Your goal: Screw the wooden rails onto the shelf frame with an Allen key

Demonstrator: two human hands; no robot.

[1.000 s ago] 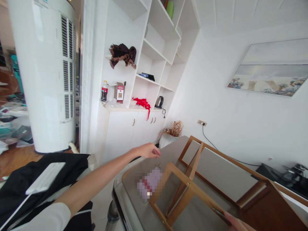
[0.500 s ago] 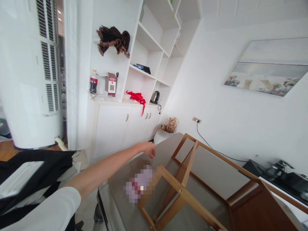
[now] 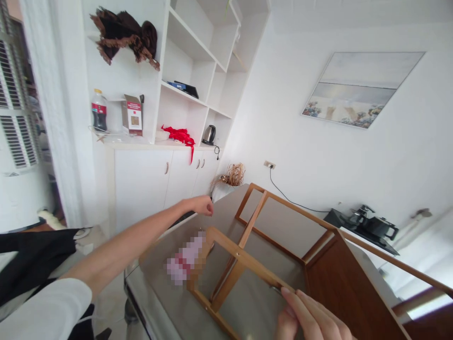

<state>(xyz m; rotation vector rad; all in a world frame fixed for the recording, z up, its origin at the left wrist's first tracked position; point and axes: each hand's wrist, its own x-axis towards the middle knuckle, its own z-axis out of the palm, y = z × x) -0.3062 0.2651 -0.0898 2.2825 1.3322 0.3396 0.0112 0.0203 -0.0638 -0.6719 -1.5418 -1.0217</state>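
Observation:
My left hand [image 3: 203,206] is held over the far left part of the grey tabletop [image 3: 155,278], fingers curled closed; anything inside them is hidden. Below it lies a pixelated pinkish-lilac item [image 3: 182,264] with a red patch. A wooden furniture frame [image 3: 260,269] rests on the tabletop, with an orange-brown panel [image 3: 339,278] at its right. At the near rail, my right hand [image 3: 311,314] has thumb and fingers pinched together. A small metal piece [image 3: 275,289] shows at its fingertips, too small to name exactly.
White shelving [image 3: 141,174] stands behind, holding a cola bottle [image 3: 99,111], a box [image 3: 132,115], red ribbon [image 3: 180,137] and a kettle [image 3: 209,135]. A black cooker tray [image 3: 361,231] with a pot sits at right. Black cloth [image 3: 35,264] lies at left.
My right hand has come into view at the near rail of the frame. My left hand has lifted a little away from beside the pixelated item. The view has turned right.

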